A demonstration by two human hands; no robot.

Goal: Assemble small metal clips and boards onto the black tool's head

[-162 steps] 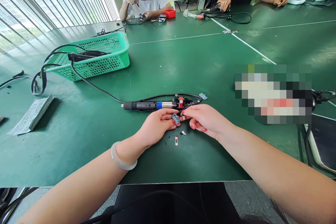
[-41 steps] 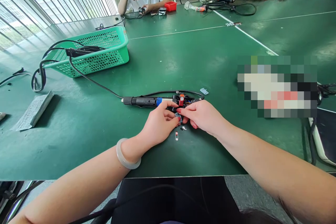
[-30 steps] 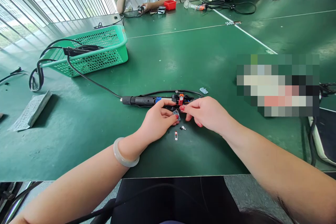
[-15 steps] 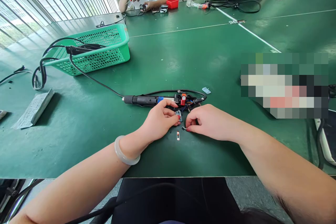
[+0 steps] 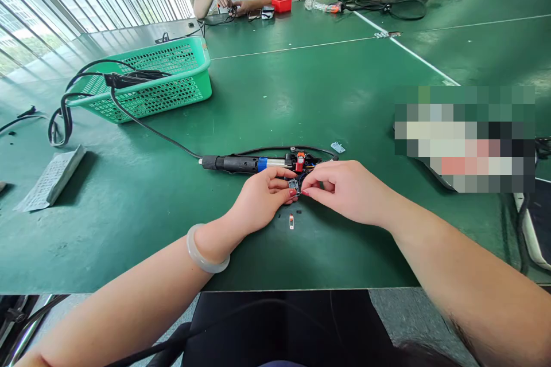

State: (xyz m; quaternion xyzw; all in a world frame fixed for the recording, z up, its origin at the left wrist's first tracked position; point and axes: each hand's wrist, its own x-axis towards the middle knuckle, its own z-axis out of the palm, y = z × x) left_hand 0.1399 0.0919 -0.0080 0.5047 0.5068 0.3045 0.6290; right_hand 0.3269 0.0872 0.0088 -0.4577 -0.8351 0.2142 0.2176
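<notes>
Green tabletop spans wide beyond the black tool; toward the front edge, our left hand pinches a grey plate, our right hand, fingertips closed, a pale sliver.

A small grey-blue part — between the left fingers — sits beside a black tool lying flat.

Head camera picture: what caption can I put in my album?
Left hand holds a little gray piece, right hand close by, near a black tool.
</notes>
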